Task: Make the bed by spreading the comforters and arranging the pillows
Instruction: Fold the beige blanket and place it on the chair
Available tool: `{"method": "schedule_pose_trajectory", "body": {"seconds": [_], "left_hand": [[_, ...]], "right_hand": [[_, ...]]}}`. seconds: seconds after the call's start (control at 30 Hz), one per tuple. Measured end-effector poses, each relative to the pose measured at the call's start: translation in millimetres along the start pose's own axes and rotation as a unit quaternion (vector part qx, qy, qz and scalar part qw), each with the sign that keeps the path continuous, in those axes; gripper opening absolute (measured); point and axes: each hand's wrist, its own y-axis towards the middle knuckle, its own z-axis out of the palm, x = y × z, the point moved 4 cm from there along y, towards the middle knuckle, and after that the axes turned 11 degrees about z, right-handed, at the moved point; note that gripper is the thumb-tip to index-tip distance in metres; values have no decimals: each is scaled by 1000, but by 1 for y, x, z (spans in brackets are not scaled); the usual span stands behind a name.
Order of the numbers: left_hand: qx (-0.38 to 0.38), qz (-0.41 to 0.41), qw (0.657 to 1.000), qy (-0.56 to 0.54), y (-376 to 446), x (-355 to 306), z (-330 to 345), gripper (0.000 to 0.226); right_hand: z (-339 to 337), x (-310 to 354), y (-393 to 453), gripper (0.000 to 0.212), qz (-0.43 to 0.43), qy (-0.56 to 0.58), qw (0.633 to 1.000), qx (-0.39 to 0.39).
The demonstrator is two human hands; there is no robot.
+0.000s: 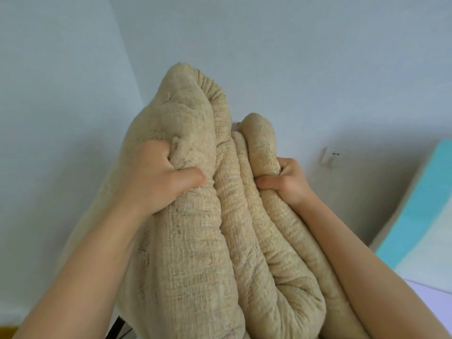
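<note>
Both bare forearms are reaching up from the bottom edge, lifting a bunched beige comforter (195,228) in front of a pale wall (318,57). Left hand (159,177) is gripping a thick fold, fingers (176,152) dug in and curled round it. Right hand (286,182) is clutching another roll, thumb pressing across. A wall socket (333,156) and a turquoise-striped mattress (420,216) are showing at right.
</note>
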Motion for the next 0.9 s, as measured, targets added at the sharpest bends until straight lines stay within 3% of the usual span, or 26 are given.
{"method": "schedule_pose_trajectory", "body": {"seconds": [0.07, 0.27, 0.37, 0.47, 0.5, 0.6, 0.7, 0.8, 0.9], "left_hand": [[15, -33, 999, 19, 28, 30, 10, 30], [54, -104, 992, 39, 110, 149, 69, 37], [97, -180, 977, 54, 135, 215, 109, 43], [141, -245, 956, 79, 151, 278, 148, 43], [159, -257, 950, 79, 154, 295, 161, 43], [205, -269, 939, 53, 160, 328, 197, 52], [197, -275, 940, 48, 172, 349, 214, 54], [183, -279, 942, 36, 186, 368, 223, 48], [231, -287, 929, 18, 183, 381, 248, 33]], "right_hand": [[2, -16, 44, 31, 17, 13, 1000, 5], [3, -98, 173, 28, 111, 28, 993, -11], [-1, -149, 222, 27, 184, -15, 982, -46], [-9, -197, 257, 7, 254, -83, 960, -84], [-13, -210, 264, 14, 279, -116, 949, -93], [-22, -239, 275, 24, 327, -190, 920, -101], [-29, -251, 294, 27, 326, -236, 910, -101], [-35, -262, 322, 30, 322, -266, 904, -96], [-45, -289, 326, 24, 363, -313, 871, -109]]}}
